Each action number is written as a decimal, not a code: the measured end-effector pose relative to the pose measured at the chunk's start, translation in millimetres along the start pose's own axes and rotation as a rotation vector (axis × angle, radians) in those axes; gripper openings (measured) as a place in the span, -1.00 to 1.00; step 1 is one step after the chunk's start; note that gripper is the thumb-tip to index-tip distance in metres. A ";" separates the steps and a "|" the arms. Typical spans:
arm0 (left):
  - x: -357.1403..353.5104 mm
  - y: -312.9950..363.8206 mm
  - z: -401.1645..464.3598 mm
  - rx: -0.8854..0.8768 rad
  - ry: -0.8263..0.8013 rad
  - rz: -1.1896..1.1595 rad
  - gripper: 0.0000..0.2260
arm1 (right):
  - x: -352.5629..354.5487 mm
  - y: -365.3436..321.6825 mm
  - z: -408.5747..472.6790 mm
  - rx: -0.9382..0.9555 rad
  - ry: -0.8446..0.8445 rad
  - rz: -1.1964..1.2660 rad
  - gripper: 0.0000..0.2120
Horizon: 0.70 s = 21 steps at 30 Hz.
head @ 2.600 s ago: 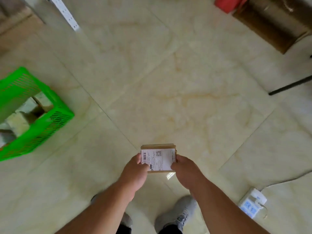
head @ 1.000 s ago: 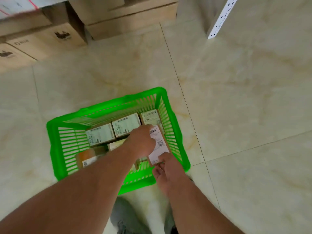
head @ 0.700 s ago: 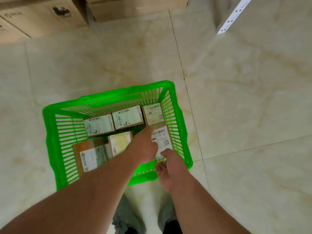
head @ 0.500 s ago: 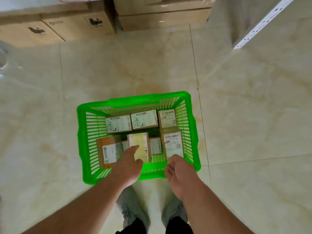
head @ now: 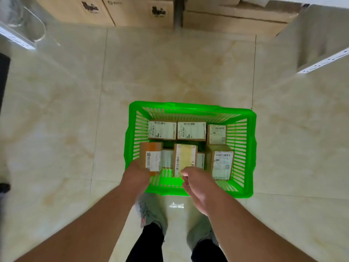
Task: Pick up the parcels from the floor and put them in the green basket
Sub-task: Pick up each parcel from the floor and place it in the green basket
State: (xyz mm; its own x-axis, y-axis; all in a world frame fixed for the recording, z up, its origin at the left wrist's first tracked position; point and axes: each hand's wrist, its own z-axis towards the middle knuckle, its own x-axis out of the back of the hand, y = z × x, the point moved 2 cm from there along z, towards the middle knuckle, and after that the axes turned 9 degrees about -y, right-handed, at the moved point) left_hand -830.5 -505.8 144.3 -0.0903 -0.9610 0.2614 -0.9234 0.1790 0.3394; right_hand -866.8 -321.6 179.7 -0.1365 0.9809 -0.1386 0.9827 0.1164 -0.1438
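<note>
The green basket (head: 188,106) stands on the tiled floor just ahead of my feet. Several brown parcels with white labels lie in it. One with a barcode label (head: 222,163) sits at the near right, one with a yellow label (head: 186,157) in the middle, and an orange-topped one (head: 152,157) at the near left. My left hand (head: 135,177) hovers over the near left rim with its fingers curled loosely down and nothing in it. My right hand (head: 198,186) hangs over the near rim, fingers loose and empty. No parcel lies on the floor in view.
Large cardboard boxes (head: 139,10) line the far side of the floor. A white shelf rail (head: 321,63) juts in at the right and a dark object (head: 3,72) at the left edge. My grey shoes (head: 151,212) stand right behind the basket.
I carried the barcode-label parcel to the basket and set it at the near right. Both hands let go and drew back to the near rim.
</note>
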 end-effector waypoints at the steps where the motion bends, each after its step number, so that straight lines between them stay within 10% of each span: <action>1: 0.5 -2.2 5.3 0.002 -0.003 0.019 -0.80 | -10.3 1.7 5.2 -0.002 -0.003 -0.030 -0.77; 21: -12.3 -14.3 72.6 0.002 0.003 0.014 -0.65 | -81.7 -8.1 119.2 -0.047 0.009 -0.393 -0.67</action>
State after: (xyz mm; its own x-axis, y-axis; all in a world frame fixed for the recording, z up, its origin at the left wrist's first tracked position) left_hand -843.3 -511.9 70.6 -0.1024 -0.9576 0.2692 -0.9230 0.1924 0.3333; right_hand -878.5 -421.3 75.4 -0.5028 0.8613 -0.0733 0.8603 0.4904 -0.1390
